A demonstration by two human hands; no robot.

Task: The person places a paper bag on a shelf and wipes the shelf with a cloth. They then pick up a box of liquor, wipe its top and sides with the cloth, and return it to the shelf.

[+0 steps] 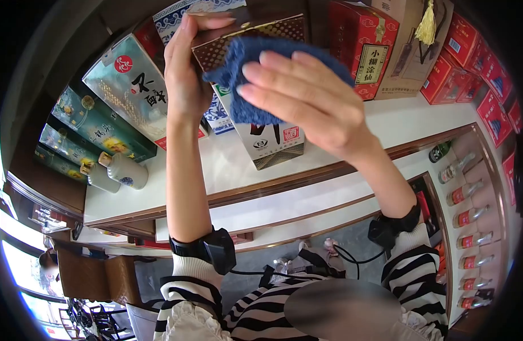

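1. On the white surface [227, 154], the patterned box [262, 135] stands, its long axis running 11 to 5 o'clock; other boxes flank it;
2. Left hand [185, 74], nearer, at the box's 10 o'clock corner; whether its fingers grip, cannot tell;
3. Right hand [315, 105], fingers holding blue cloth [244, 105] over the front; box at their 9 o'clock.

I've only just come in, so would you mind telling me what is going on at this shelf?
A person's right hand holds a blue cloth against the front of a tall box, apparently wiping it, while the left hand is at its upper side. The box stands on a white shelf among other boxes.
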